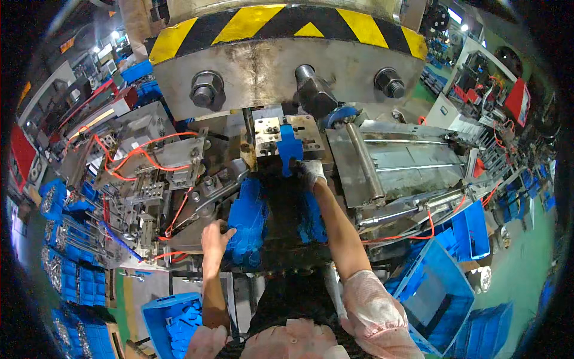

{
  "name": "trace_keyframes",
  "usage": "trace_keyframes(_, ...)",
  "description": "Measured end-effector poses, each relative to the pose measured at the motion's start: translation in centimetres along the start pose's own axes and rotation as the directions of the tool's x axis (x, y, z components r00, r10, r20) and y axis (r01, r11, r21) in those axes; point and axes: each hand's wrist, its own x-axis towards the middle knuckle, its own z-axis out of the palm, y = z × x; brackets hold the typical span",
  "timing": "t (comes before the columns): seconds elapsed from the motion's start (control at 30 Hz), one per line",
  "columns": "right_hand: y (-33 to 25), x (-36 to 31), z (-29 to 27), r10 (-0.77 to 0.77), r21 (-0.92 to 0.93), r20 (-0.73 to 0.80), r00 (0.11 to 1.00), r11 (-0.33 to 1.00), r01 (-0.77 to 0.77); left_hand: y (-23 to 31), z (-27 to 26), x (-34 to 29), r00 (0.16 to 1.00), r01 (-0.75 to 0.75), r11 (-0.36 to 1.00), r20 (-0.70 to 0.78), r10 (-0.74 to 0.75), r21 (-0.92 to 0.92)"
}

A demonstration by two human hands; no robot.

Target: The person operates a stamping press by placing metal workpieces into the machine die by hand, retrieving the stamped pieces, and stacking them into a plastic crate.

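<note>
A flat blue part (289, 143) lies lengthwise on the metal die block (261, 130) of a press, its near end reaching toward me. My right hand (313, 173), in a pale glove, has its fingers closed at that near end. My left hand (215, 240) is bare, with thumb and fingers apart at the left edge of a pile of flat blue parts (246, 218). A second group of blue parts (313, 218) lies under my right forearm, which partly hides it.
Above the die hangs the heavy press ram (257, 72) with large bolts and a yellow-black striped edge (248, 24). Machinery with orange hoses (143, 158) stands left; a metal frame with a roller (365, 164) stands right. Blue bins (152, 317) (457, 287) flank me below.
</note>
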Motion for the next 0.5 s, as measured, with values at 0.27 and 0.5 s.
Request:
trace_keyframes(0.27,-3.2,-2.4,-0.8,-0.273,-0.193,0.021,0.962,0.943,0.271,-1.3,-0.7,0.0,1.000,-0.008,0.994,-0.003,0.009,0.107)
trace_keyframes(0.5,-4.1,-2.0,0.5,-0.441,-0.470,0.137,0.887,0.759,0.450,-1.2,-2.0,-1.1,0.998,-0.006,1.000,-0.064,0.008,0.030)
